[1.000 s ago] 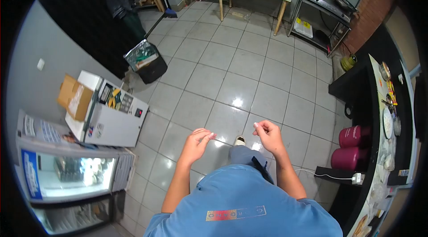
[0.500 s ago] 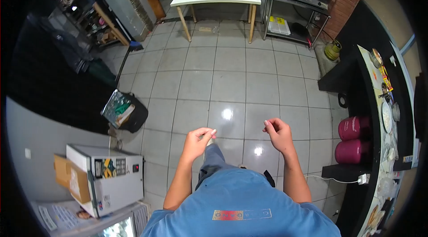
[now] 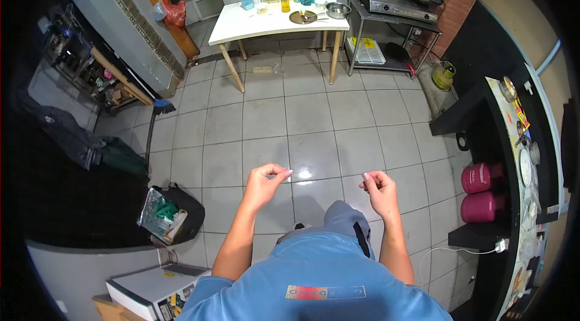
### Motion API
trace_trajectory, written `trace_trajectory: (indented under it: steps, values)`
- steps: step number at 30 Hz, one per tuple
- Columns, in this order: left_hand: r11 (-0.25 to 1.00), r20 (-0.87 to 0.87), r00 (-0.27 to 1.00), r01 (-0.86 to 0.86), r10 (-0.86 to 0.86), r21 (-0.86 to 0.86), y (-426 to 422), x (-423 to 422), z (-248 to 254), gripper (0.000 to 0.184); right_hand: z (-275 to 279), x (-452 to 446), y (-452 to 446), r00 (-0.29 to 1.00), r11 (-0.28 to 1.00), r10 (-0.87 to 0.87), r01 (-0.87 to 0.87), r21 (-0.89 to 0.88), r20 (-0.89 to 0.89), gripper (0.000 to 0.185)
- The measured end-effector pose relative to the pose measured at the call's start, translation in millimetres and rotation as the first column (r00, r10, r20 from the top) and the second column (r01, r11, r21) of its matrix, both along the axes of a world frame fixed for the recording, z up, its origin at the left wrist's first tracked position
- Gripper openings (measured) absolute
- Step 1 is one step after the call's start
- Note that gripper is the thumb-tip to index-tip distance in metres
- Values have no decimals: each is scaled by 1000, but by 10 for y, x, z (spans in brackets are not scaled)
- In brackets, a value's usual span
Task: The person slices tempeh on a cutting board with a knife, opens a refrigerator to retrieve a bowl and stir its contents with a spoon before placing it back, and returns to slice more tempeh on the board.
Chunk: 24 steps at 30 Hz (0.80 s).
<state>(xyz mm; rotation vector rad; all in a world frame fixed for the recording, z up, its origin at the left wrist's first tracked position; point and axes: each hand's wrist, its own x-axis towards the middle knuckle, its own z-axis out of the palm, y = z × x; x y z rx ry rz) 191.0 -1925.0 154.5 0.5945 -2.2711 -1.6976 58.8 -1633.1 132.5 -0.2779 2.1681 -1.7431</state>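
Head view: walking has brought the white table (image 3: 232,26) nearer, ahead of the left hand (image 3: 261,187) and right hand (image 3: 382,193), both curled, whether pinching anything I cannot tell.

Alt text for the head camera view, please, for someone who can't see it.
A person's left hand and right hand, loosely curled with nothing visible in them, hover above a tiled floor. Beyond are a cluttered white table and a stove.
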Motion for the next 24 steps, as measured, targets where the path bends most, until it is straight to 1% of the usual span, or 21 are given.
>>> trace_trajectory:
  steps: [2,3,5,8,9,11,13,15,17,18,19,20,21,23,24]
  values:
    - [999,74,997,19,-17,-29,-231,-264,-10,24,-102,-272,-241,1000,1000,-23,23,-14,10,18]
    - [999,75,997,21,-18,-30,-346,-404,-54,24,-177,-408,-363,1000,1000,-24,24,-15,10,18]
    - [996,7,1000,-10,10,92,-557,-731,-172,29,-297,-744,-589,998,1000,-19,18,21,64,18]
    - [997,-60,997,-36,41,75,-912,-1339,-355,28,-420,-1417,-942,999,1000,4,-5,15,45,19]
    - [997,-52,998,-39,42,70,-1037,-1546,-387,28,-472,-1636,-1056,999,1000,18,-19,25,47,20]
    - [997,88,996,-29,23,67,-1314,-1979,-326,27,-510,-2154,-1355,997,1000,-12,12,1,75,22]
    - [999,107,994,-34,30,39,-1592,-2403,-217,24,-460,-2705,-1644,1000,1000,18,-18,-3,1,25]
    - [999,109,993,-42,40,14,-1851,-2861,-82,21,-290,-3247,-1977,999,999,49,-49,16,0,26]
    - [993,37,995,-100,98,65,-2100,-3270,42,14,-118,-3724,-2311,992,991,129,-129,-34,-17,27]
    - [993,42,994,-102,99,67,-2237,-3472,55,14,18,-3937,-2479,991,991,130,-130,-31,-12,27]
    - [991,3,992,-122,122,53,-2378,-3664,48,14,170,-4125,-2643,989,989,144,-145,-23,-33,27]
    - [989,-42,989,-141,142,40,-2532,-3879,42,13,255,-4332,-2812,986,988,155,-157,-15,-59,28]
    - [990,-40,990,-135,137,48,-2675,-4085,50,13,272,-4534,-2959,987,988,151,-151,-7,-57,28]
    - [994,-195,975,-110,107,-3,-2978,-4510,90,11,269,-4915,-3232,984,985,154,-159,-62,-84,27]
    - [989,-147,982,-128,116,-77,-3135,-4728,131,10,266,-5079,-3359,985,987,147,-152,-53,-85,27]
